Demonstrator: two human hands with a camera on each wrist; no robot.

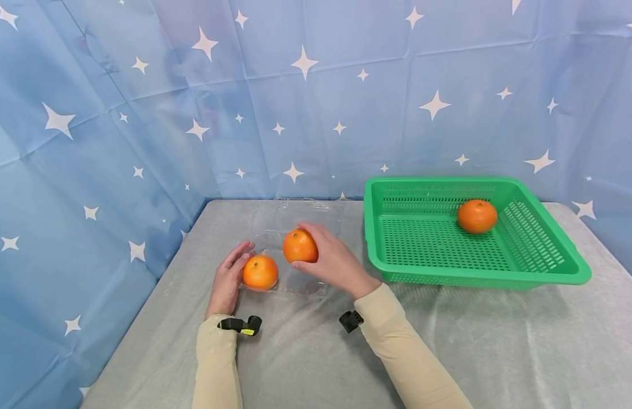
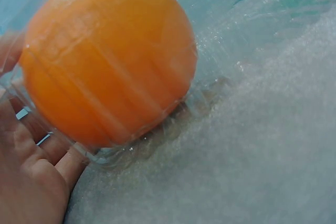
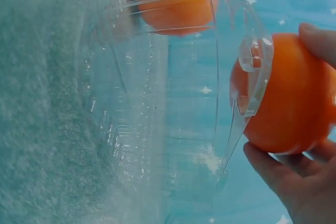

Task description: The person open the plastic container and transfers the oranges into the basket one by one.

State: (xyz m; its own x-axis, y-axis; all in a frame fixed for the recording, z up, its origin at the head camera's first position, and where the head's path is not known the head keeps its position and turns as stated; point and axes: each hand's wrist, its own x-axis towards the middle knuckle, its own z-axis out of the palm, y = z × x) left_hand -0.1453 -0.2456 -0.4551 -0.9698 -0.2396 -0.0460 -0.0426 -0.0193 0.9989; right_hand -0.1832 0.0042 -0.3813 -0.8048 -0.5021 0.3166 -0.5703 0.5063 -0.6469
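My right hand (image 1: 336, 258) grips an orange (image 1: 300, 245) between thumb and fingers. It is raised over a clear plastic clamshell box (image 1: 300, 287), and the right wrist view shows this orange (image 3: 294, 98) beyond the box's clear rim. A second orange (image 1: 260, 272) sits in the left part of the box. At that end, my left hand (image 1: 228, 284) holds the box's side, thumb near the rim and fingers along the outside. From the left wrist, this orange (image 2: 110, 61) shows through the clear wall.
To the right stands a green perforated basket (image 1: 474, 279) with one orange (image 1: 477, 216) in its back right part. The box's clear lid (image 1: 311, 211) lies folded back toward the starred blue curtain (image 1: 346, 102). A grey cloth (image 1: 306, 352) covers the table.
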